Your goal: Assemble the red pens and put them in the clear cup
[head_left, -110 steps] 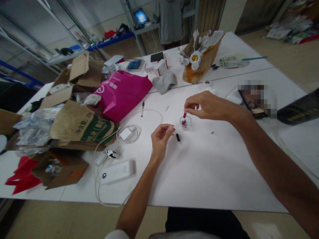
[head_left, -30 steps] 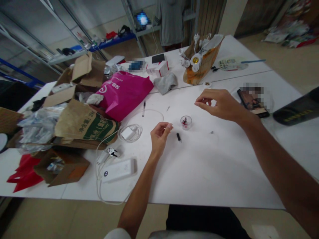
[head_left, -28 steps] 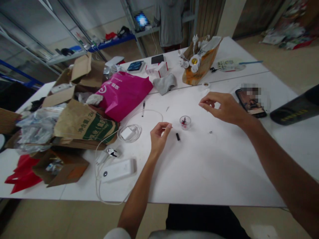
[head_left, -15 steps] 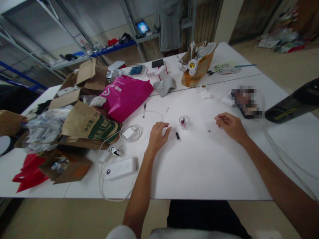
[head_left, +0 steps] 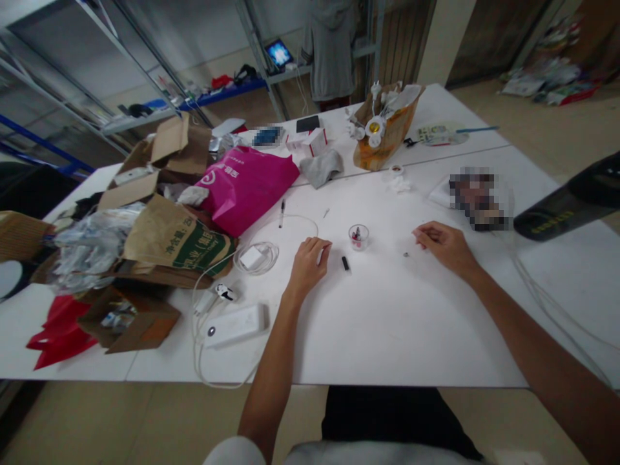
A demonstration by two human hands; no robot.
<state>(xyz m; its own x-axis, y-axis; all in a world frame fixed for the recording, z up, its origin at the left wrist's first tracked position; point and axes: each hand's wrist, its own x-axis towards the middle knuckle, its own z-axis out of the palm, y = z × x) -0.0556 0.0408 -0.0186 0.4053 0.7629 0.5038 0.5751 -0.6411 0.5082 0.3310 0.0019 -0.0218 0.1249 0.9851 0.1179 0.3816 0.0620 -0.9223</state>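
My left hand (head_left: 310, 263) rests on the white table with its fingers loosely bent and nothing visible in it. Just right of it lies a small black cylinder (head_left: 345, 263). A small clear round cup (head_left: 358, 237) stands between my hands, with little red and dark pieces inside. My right hand (head_left: 442, 244) is held over the table, thumb and fingertips pinched together; whatever may be between them is too small to make out. Near those fingertips, to the left and lower, is a tiny metallic piece (head_left: 405, 254). A thin small item (head_left: 326, 212) lies beyond the cup.
Left are a coiled cable with white charger (head_left: 252, 258), a white power bank (head_left: 237, 325), a pen (head_left: 281, 214), cardboard boxes (head_left: 140, 323) and a magenta bag (head_left: 247, 184). A brown paper bag (head_left: 380, 152) stands behind; a black bottle (head_left: 571, 200) is right. A person in grey stands beyond.
My left thumb has moved closer to the index finger. My right hand has shifted slightly left, its fingertips drawn closer together. The cup and black cylinder stay in place.
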